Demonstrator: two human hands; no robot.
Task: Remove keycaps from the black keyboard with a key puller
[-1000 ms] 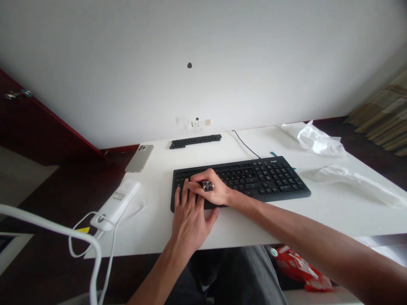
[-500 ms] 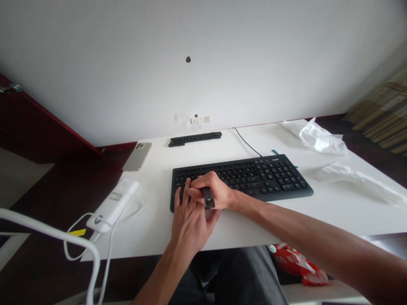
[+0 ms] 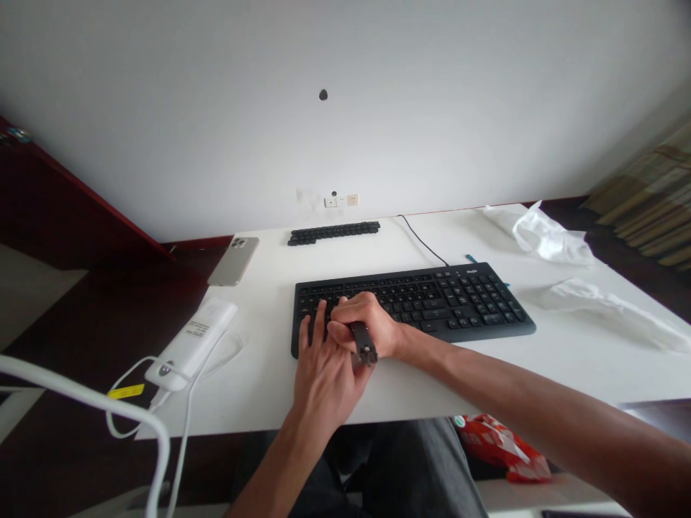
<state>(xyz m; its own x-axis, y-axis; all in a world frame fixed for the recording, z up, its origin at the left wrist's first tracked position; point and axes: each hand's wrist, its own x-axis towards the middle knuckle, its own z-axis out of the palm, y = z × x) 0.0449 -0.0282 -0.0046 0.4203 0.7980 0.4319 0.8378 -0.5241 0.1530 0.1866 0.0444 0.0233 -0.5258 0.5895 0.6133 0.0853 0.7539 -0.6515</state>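
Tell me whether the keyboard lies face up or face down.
Face up: the keyboard shows its number pad on top, with the left hand partly over its left end.

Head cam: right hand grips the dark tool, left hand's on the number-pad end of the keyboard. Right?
One error: the left hand is at the left end of the keyboard, opposite the number pad. The head view shows it. The right hand does grip the dark tool.

Keyboard (image 3: 426, 303) on desk (image 3: 259, 367), keycaps (image 3: 335, 232) behind it, phone (image 3: 234, 262) left, plastic wrappings (image 3: 551, 239) right.
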